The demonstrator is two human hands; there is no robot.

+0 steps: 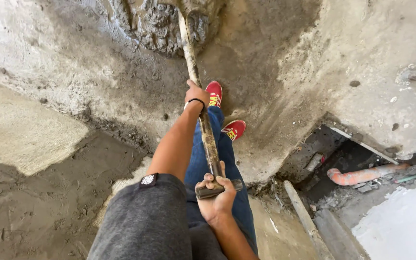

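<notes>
Shovel [203, 115]: left hand [196, 94] mid-shaft, right hand [217, 197] at the handle end, fingers of both clamped round it. Blade buried in wet mortar heap [157, 24] on floor [49, 72]; heap lumpy, mixing apparently unfinished.

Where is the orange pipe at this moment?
In the head view, the orange pipe lies at the lower right, inside a floor opening, right of the red shoes.

Head-worn view, straight down, close.
</notes>
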